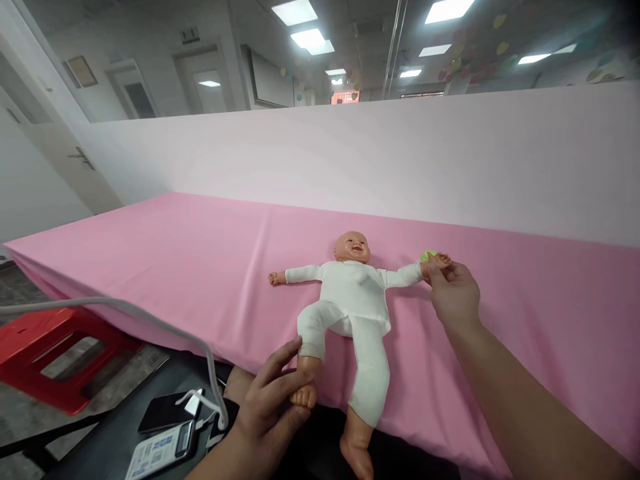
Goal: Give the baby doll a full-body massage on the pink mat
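A baby doll (353, 287) in a white top and trousers lies on its back on a pink cloth (210, 253), arms spread wide. My left hand (265, 410) is closed around the doll's bare foot (303, 395) on the left of the view, its fingers along the ankle. With thumb and fingers, my right hand (456, 290) grips the doll's hand (440, 261) on the right. A small bright green piece (429, 255) shows at that wrist, partly hidden by my fingers. The doll's other foot (357, 447) hangs past the cloth's front edge.
At the lower left, a power bank (163, 453) and a black phone (167, 410) lie on a dark surface, with a white cable (150, 317) arching over. A red stool (65, 357) stands beyond. Behind the cloth runs a white wall (350, 160) under glass panels.
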Available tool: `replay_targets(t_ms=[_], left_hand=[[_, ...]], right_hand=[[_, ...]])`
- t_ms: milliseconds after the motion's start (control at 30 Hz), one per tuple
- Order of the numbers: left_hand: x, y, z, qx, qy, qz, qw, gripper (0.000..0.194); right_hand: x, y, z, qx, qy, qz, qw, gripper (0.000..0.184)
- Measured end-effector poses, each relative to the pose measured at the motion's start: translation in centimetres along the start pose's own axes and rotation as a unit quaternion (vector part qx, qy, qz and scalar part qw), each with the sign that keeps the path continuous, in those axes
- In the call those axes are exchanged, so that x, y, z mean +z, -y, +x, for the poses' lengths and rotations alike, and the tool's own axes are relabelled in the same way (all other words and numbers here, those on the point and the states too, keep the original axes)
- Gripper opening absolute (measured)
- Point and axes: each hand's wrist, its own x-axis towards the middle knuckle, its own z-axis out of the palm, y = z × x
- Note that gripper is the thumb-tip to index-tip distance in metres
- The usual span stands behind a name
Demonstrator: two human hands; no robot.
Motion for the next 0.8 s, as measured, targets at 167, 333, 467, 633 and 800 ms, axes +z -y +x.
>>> replay_targets(t_ms=[167,333,467,633,800], left_hand=[[-0.2,-0.8,3.5,0.031,0.005,-0.063,0.997,0.042],[0.1,-1.2,6.4,0.019,0.033,-0.069,0.997,0.04],[0.7,-1.2,7.9,0.012,0.041,-0.077,0.996,0.038],[1.8,-1.1,8.8,0.024,0.042,-0.078,0.996,0.039],[1.8,-1.6,9.0,0.019,0.046,-0.073,0.996,0.04]], right_hand=[[2.2,3.6,-4.3,-0.173,0.065,-0.012,0.983,0.039],[4.3,3.4,-6.9,-0.365,0.17,-0.137,0.905,0.032],[5.3,2.5,-7.6,-0.453,0.224,-0.179,0.844,0.033],[5.6,2.2,-8.1,-0.491,0.23,-0.217,0.812,0.033],[5.5,2.5,-8.0,-0.503,0.217,-0.217,0.808,0.033]])
